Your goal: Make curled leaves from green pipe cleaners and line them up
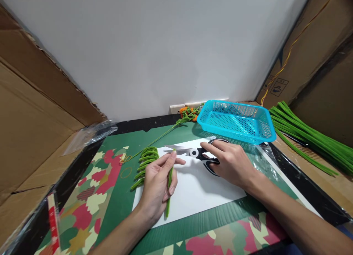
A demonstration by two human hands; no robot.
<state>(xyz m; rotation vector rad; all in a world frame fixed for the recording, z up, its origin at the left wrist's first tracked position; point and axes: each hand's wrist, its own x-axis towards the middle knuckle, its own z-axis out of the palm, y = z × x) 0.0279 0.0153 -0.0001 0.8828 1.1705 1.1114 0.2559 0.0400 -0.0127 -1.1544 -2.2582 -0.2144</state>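
Observation:
My left hand (160, 179) is closed on a green pipe cleaner (168, 205), which hangs down past the palm over the white paper. Its tip shows between thumb and index finger. My right hand (230, 159) grips black-handled scissors (194, 153) with a round white pivot. The scissor blades point left, slightly parted, and lie close by the left fingertips; whether they touch the pipe cleaner I cannot tell. Left of my left hand lies a row of several bent green pipe cleaner pieces (142, 166), partly over the edge of the white paper (190, 201).
A blue plastic basket (235, 135) stands at the back right. Beside it lies an orange-and-green pipe cleaner flower (187, 115) on a long stem. Many long green pipe cleaners (309, 137) lie at the right. Cardboard walls (35, 96) flank the green patterned mat (118, 211).

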